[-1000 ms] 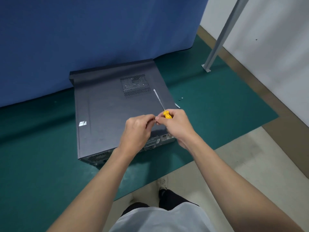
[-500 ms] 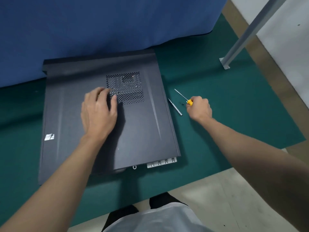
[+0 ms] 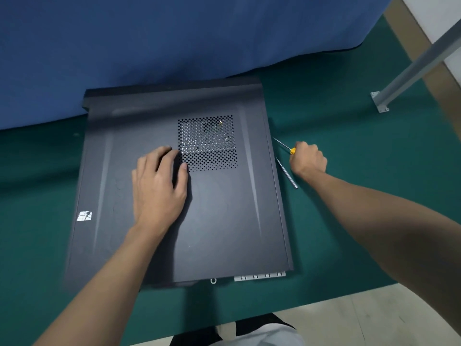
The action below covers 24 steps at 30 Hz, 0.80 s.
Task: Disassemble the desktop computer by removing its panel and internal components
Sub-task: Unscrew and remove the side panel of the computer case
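Pressing the flat, straight-fingered left hand (image 3: 159, 186) on top of the computer case (image 3: 224, 221), just left of the case's vent grille (image 3: 207, 143); gripping a yellow-handled screwdriver (image 3: 292, 150) in the curled right hand (image 3: 309, 159), just right of the case.

The hands are no longer together at the near edge of the computer (image 3: 174, 93). The left hand (image 3: 159, 188) now lies flat on the side panel (image 3: 224, 216) beside the vent holes (image 3: 208, 143); the right hand (image 3: 309, 158) has taken the yellow screwdriver (image 3: 292, 151) to the green mat (image 3: 369, 186).
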{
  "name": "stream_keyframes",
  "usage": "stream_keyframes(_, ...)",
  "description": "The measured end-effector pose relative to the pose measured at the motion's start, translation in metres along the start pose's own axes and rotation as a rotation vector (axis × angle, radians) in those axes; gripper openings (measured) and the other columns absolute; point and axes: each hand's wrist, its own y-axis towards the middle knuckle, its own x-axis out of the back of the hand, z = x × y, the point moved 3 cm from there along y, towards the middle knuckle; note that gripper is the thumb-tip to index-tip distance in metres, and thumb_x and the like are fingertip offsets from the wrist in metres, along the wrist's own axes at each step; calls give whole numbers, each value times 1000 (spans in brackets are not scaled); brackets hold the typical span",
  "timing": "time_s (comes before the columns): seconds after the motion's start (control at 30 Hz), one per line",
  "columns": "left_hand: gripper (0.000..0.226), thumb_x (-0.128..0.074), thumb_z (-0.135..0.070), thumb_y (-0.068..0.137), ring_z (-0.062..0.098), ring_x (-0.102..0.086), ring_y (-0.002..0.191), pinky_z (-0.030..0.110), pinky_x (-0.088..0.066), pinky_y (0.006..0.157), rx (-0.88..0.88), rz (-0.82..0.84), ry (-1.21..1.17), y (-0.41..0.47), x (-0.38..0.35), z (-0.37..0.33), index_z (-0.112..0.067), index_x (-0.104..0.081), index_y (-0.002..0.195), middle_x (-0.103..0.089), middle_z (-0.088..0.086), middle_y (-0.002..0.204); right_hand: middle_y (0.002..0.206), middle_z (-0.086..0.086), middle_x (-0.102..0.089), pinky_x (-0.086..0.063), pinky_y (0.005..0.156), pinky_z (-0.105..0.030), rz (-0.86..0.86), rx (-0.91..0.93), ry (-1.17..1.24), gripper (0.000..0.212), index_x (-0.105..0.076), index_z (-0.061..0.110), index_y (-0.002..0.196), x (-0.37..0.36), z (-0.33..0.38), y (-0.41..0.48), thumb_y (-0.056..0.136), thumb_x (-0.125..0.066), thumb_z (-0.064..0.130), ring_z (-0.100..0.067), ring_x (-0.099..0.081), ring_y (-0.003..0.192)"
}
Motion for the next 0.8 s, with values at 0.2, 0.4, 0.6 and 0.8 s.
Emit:
stream_keyframes(0.2,32,-59,-19,95,29,-48,119,39,-37,93,12,28,-54,0,2,0,-4,-62,123,-57,9,128,111,-16,-57,-37,74,-36,20,-75,143,22,-57,12,104,22,2,-9,85,-51,21,-38,-55,99)
stream_keyframes(0.4,29,-59,-11,93,32,-48,121,42,-37,101,24,51,-133,-13,17,15,0,-63,119,-58,13,128,80,-7,-58,-39,67,-33,-128,-153,522,30,-49,16,65,80,17,-77,82,-52,39,-34,-53,80)
stream_keyframes(0.6,29,-57,-10,93,33,-45,123,44,-35,104,44,80,-153,-45,40,43,1,-63,120,-57,15,130,83,-9,-68,-49,80,-39,-57,-29,682,43,-62,9,69,90,62,-199,90,-48,44,-33,-58,90)
stream_keyframes(0.8,34,-56,-16,95,30,-42,128,42,-31,108,4,143,-123,-79,62,73,-2,-60,125,-53,13,137,67,-4,-61,-46,77,-39,6,-110,958,37,-61,9,71,63,99,-291,93,-51,37,-28,-57,82)
